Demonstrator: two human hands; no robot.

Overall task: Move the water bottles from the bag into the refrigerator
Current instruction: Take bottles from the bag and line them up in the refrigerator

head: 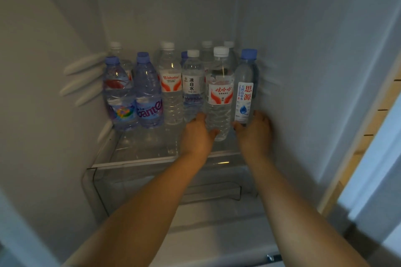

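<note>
Several water bottles stand upright on the glass shelf [152, 159] inside the refrigerator. My left hand [196, 134] grips the base of a white-capped bottle with a red and white label [219, 97]. My right hand [255, 130] holds the bottom of a slim blue-capped bottle with a white label [245, 93], close to the right wall. To the left stand a white-capped bottle with a black-lettered label [192, 84], another red-labelled one [170, 84] and two blue-capped bottles [148, 93]. More caps show in the row behind. The bag is out of view.
The refrigerator's left wall [43, 93] carries white rail ribs [84, 78]. A transparent drawer [169, 186] sits under the shelf. The right wall [314, 71] is close to my right hand. A door edge and a wooden strip [368, 125] show at the far right.
</note>
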